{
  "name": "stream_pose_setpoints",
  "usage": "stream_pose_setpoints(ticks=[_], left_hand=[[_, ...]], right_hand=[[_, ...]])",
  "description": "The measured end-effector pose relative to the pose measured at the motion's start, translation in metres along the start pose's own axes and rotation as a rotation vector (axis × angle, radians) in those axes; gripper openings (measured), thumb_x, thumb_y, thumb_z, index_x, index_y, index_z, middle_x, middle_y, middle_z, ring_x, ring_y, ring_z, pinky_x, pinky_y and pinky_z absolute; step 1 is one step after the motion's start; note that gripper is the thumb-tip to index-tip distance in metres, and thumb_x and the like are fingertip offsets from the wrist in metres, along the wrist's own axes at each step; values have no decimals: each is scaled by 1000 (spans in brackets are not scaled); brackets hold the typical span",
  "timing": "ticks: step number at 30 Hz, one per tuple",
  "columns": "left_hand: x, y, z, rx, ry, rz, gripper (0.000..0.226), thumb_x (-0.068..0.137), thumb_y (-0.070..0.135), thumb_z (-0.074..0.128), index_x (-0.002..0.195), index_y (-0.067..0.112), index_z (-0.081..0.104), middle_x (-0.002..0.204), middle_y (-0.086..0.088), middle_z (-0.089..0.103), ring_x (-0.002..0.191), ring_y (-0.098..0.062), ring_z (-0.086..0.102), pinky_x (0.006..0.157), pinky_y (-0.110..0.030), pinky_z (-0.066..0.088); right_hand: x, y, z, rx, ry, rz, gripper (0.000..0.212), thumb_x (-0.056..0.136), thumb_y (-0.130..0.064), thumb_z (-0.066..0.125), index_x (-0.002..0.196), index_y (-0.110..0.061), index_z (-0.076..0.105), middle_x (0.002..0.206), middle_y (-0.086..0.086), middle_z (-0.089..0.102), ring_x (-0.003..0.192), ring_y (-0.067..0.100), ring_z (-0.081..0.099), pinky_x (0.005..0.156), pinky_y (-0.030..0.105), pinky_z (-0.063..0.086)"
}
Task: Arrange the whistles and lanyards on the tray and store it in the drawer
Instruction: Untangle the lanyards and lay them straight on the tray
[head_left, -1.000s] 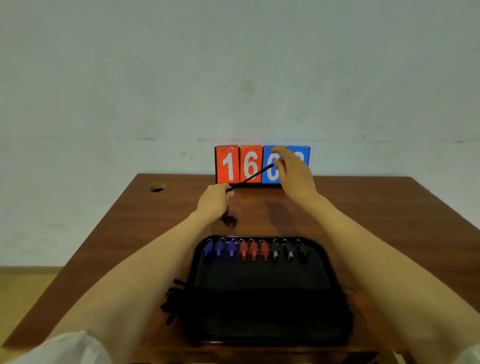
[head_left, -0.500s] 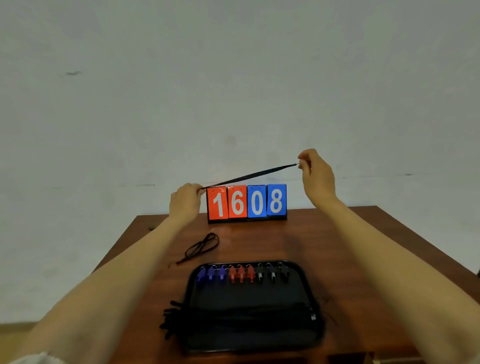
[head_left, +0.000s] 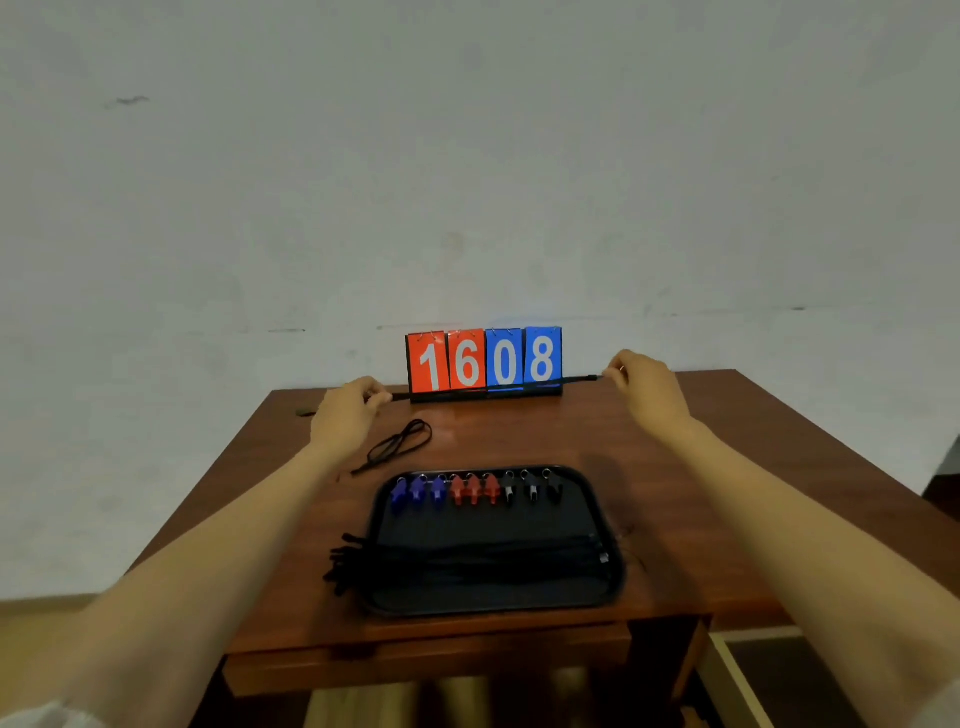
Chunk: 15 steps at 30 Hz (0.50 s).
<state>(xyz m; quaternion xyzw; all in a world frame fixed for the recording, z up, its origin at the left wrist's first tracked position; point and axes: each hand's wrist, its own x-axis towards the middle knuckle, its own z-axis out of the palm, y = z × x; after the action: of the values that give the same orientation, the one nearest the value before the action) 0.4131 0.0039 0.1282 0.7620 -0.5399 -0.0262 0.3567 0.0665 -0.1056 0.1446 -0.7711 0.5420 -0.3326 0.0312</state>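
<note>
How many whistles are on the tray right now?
9, in one row along the tray's far edge: three blue whistles left, three red whistles middle, three black whistles right. None seem hidden.

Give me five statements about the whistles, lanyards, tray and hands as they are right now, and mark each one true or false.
1. The left hand and right hand hold one lanyard stretched between them. True.
2. The tray holds nine whistles in a row along its far edge. True.
3. All the whistles are red. False: three are blue, three red, three dark.
4. A loose lanyard lies on the table, off the tray, on the left. True.
5. The scoreboard reads 0816. False: it reads 1608.
</note>
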Motion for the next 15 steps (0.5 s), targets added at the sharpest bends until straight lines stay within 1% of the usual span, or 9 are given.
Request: stream_pose_setpoints(ticks=[2,4,5,7,10,12,15], left_hand=[[-10,-14,9,9,-71,-20,20,96,20,48,105,17,65,97,-6,71,87,-23,62,75,-33,48],[-21,-25,17,-7,-144,-57,19,96,14,47,105,15,64,94,-5,70,83,-22,63,74,-31,48],[-27,-30,20,-21,-159,-85,15,96,15,49,102,14,62,90,-3,70,83,-21,63,74,-32,49],[-39,-39,25,-12,-148,-132,8,93,23,55,89,17,60,84,-1,68,85,-21,64,76,-35,51],[-56,-52,30,66,-171,-167,14,89,34,61,82,21,63,84,1,67,81,-20,62,70,-33,51],[-64,-63,34,91,-221,-188,15,90,34,60,87,21,67,88,1,67,84,-20,63,70,-33,52],[-74,-77,43,124,-270,-198,21,96,21,51,105,15,68,105,-8,70,92,-27,64,80,-37,53]], right_hand=[[-13,6,9,-17,-63,21,23,98,-20,48,96,-1,60,91,14,68,75,27,57,63,35,42],[-26,9,16,-43,-130,57,23,98,-21,48,97,-1,60,91,13,67,72,24,53,62,32,37],[-32,9,19,-59,-170,76,23,98,-23,49,96,-2,58,89,13,65,72,24,52,62,31,36],[-41,12,25,-68,-260,130,25,98,-28,50,89,-5,53,87,12,62,72,26,52,61,32,36],[-55,18,32,-89,-376,198,29,96,-34,53,84,-7,50,83,9,59,73,27,54,62,32,40],[-65,22,37,-105,-432,220,28,95,-33,55,83,-8,52,81,9,58,74,28,55,64,33,41],[-79,27,47,-115,-503,246,25,95,-24,56,77,-7,51,82,12,62,75,29,57,64,34,42]])
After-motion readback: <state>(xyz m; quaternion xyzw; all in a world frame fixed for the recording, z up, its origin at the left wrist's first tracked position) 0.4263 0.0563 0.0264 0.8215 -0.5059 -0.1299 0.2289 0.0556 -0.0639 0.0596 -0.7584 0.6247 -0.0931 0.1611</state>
